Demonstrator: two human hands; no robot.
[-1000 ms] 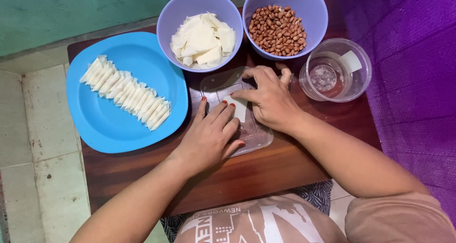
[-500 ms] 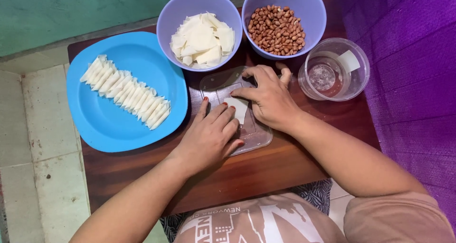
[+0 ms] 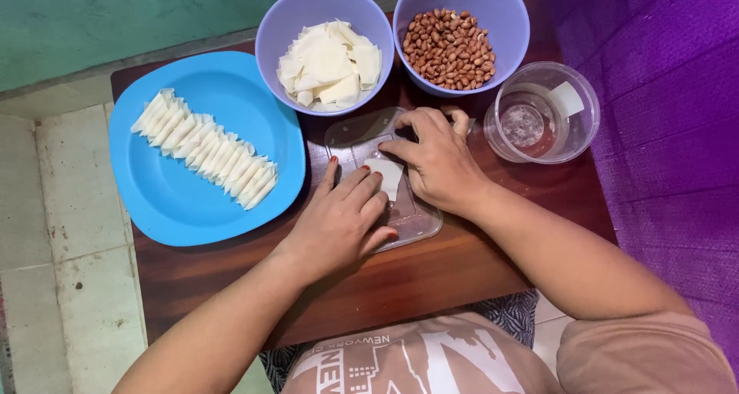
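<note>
While the wooden table (image 3: pixel 462 271) carries it all, a blue plate (image 3: pixel 154 202) of folded wrappers (image 3: pixel 204 149) sits left, two purple bowls (image 3: pixel 281 32) far. Both hands, left hand (image 3: pixel 339 223) and right hand (image 3: pixel 435 159), press flat, unclenched, on a small white wrapper (image 3: pixel 387 175) on the clear lid (image 3: pixel 416 218) mid-table.

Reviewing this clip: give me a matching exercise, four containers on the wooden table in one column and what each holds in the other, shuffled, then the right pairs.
Things:
1. blue plate
2. left purple bowl
3. right purple bowl
4. clear round container

Contents:
A. brown peanuts
B. a row of folded white wrappers
C. a little clear liquid
D. a loose pile of white wrapper pieces

Pairs: 1-B, 2-D, 3-A, 4-C
</note>
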